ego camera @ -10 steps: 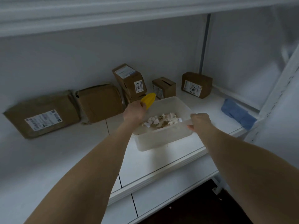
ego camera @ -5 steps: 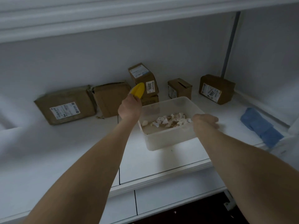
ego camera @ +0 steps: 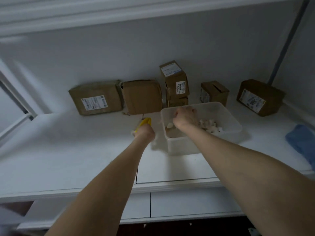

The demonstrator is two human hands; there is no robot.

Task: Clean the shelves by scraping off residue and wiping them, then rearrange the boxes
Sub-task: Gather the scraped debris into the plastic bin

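My left hand (ego camera: 144,132) grips a yellow scraper (ego camera: 146,122) whose tip points down at the white shelf (ego camera: 76,159), just left of a clear plastic bin (ego camera: 228,132). White scraps (ego camera: 210,126) lie inside the bin. My right hand (ego camera: 185,116) is curled at the bin's back left rim and seems to grip it. Several brown cardboard boxes stand along the back wall: a flat one (ego camera: 96,97), a square one (ego camera: 142,97), a tilted one marked 1002 (ego camera: 175,82), a small one (ego camera: 214,92) and one at the right (ego camera: 259,97).
A blue cloth (ego camera: 301,143) lies on the shelf at the right edge. The upper shelf (ego camera: 102,11) overhangs closely. A lower shelf front (ego camera: 187,206) runs below. A grey upright post (ego camera: 286,41) stands at the back right corner.
My left hand dropped the scraper from above the bin down to the shelf on its left. My right hand left the bin's right side for its back left rim.
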